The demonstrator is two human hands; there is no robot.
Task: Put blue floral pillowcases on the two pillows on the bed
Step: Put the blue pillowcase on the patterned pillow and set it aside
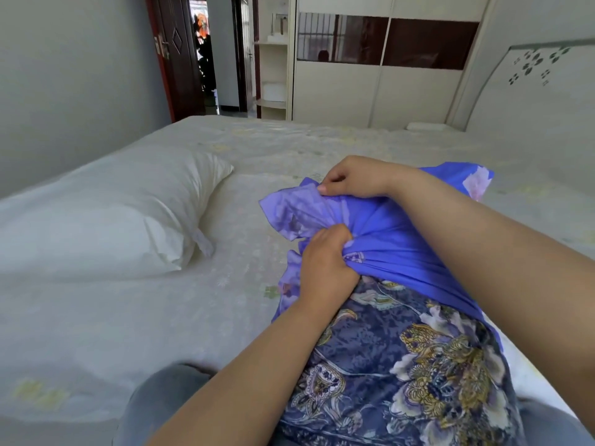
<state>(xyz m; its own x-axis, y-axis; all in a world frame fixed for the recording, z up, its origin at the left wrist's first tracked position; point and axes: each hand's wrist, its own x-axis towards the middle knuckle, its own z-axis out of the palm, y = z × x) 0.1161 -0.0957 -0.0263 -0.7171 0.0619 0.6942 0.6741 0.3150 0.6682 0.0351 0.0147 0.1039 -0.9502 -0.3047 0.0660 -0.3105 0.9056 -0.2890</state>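
Note:
A bare white pillow lies on the bed at the left. In front of me a second pillow sits partly inside a blue floral pillowcase, which shows a dark flowered face near me and plain blue cloth further out. My left hand grips a bunched fold of the plain blue cloth. My right hand pinches the case's loose open edge just beyond it. The pillow inside is hidden by the cloth.
A pale flowered sheet covers the bed. My knees in grey trousers rest at the near edge. A white headboard rises at the right, a wardrobe stands behind, and an open dark door is at the back left.

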